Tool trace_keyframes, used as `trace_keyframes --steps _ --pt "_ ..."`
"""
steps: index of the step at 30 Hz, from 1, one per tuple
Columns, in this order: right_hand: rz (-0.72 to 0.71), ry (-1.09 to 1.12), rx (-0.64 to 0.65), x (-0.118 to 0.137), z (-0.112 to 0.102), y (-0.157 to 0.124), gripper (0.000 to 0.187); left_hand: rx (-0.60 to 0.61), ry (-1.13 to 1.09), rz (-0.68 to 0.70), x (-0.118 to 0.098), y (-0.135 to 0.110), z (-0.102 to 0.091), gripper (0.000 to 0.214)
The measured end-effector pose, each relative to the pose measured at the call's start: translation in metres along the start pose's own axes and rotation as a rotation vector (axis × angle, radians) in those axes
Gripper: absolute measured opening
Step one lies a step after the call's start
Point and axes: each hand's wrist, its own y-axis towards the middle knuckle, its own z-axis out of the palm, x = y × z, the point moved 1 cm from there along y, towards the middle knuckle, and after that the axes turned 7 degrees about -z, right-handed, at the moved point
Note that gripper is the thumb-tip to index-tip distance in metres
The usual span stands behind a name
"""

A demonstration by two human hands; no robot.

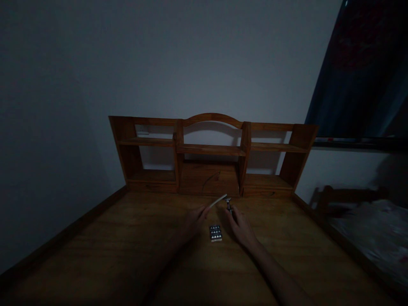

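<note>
My left hand (194, 219) is closed around the lower end of a thin, pale stick (218, 199), which slants up to the right. My right hand (240, 225) grips a small hand tool with a silver metal head (228, 200); the dim light hides its exact kind. The stick's upper tip comes close to the tool's head, and whether they touch I cannot tell. Between my wrists, a small dark card with rows of white marks (215, 233) lies flat on the wooden desk (143, 238).
Along the desk's back edge stands a wooden shelf unit (210, 149) with several compartments, against a pale wall (204, 63). Raised wooden edges (331, 231) border the desk's sides. To the right are a dark curtain (360, 85) and a bed with rumpled bedding (376, 229).
</note>
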Motion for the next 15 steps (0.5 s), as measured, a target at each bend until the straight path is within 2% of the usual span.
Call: trace_keyframes --steps 4,10,15 --pt "-0.012 0.016 -0.003 0.0006 -0.0009 0.0002 0.035 -0.04 -0.035 -0.006 -0.0028 -0.0011 -0.0012 0.044" --pt "-0.004 0.018 0.012 0.0021 -0.0013 0.0001 0.032 0.026 -0.055 0.02 -0.0067 -0.0021 -0.0015 0.047" --pt "-0.008 0.024 0.014 0.0014 -0.0001 0.0003 0.033 -0.007 -0.042 0.011 -0.0096 -0.0033 -0.0045 0.046"
